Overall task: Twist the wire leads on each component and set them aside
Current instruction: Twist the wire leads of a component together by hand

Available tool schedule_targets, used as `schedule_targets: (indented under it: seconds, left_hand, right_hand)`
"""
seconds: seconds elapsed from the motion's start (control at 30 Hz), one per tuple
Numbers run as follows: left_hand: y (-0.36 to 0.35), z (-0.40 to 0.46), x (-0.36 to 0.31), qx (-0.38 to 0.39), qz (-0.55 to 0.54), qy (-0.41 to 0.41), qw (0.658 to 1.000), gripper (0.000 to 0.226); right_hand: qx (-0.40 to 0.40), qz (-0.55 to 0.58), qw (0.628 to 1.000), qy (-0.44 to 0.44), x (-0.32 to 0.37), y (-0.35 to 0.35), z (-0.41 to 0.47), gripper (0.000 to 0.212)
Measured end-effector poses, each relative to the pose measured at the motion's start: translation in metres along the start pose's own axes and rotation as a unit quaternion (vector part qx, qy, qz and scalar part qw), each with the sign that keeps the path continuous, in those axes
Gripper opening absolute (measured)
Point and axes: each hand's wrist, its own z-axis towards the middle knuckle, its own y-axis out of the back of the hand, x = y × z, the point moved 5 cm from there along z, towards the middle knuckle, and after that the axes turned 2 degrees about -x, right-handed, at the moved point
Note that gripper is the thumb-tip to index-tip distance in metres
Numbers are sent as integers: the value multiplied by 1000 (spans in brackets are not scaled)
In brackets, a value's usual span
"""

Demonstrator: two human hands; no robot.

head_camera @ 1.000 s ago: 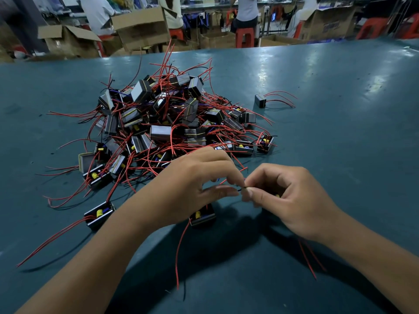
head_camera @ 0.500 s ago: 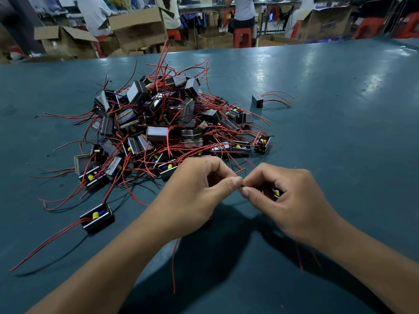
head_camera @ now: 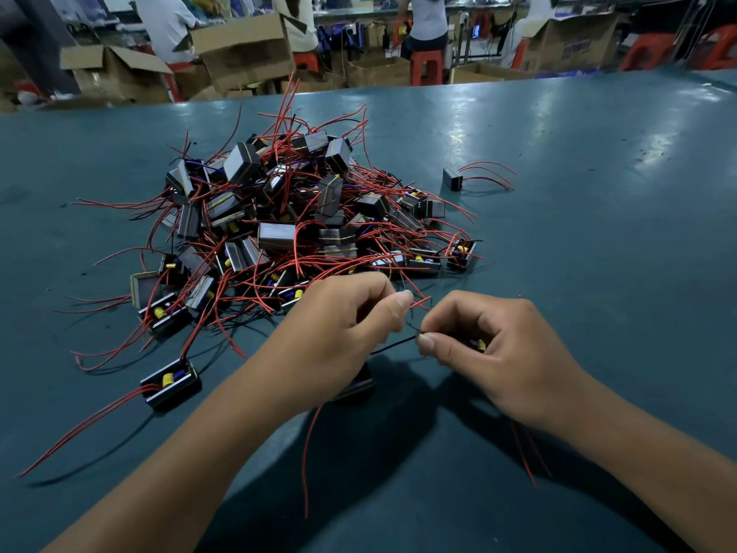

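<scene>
A pile of small black components point(head_camera: 303, 221) with long red wire leads lies on the teal table point(head_camera: 598, 253). My left hand point(head_camera: 339, 329) is curled, thumb and fingers pinching thin wire ends just in front of the pile. My right hand point(head_camera: 490, 353) pinches a dark wire end point(head_camera: 399, 344) between thumb and forefinger and cups a component point(head_camera: 478, 344), mostly hidden, with a yellow part showing. Another component point(head_camera: 355, 387) sits under my left hand, its red lead point(head_camera: 309, 453) trailing toward me.
One component point(head_camera: 452, 179) lies apart at the back right of the pile. Another point(head_camera: 169, 383) sits alone at the front left with long red leads. Cardboard boxes point(head_camera: 243, 53), red stools point(head_camera: 426, 65) and people stand beyond the table's far edge.
My two hands have drawn slightly apart, and a dark wire now stretches between them. The left thumb has lifted higher. The pile has not moved.
</scene>
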Motion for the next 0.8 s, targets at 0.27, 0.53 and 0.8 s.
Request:
schedule_targets:
  seconds: [0.27, 0.53, 0.8]
  left_hand:
    - [4, 1, -8, 40, 107, -180, 977, 14]
    - [2, -1, -12, -28, 165, -194, 967, 21]
    - [-10, -2, -1, 5, 70, 4, 998, 24]
  right_hand:
    - [33, 47, 998, -17, -1, -2, 1, 3]
    - [15, 33, 999, 19, 3, 0, 0, 4]
    - [-14, -56, 995, 77, 11, 0, -2, 19]
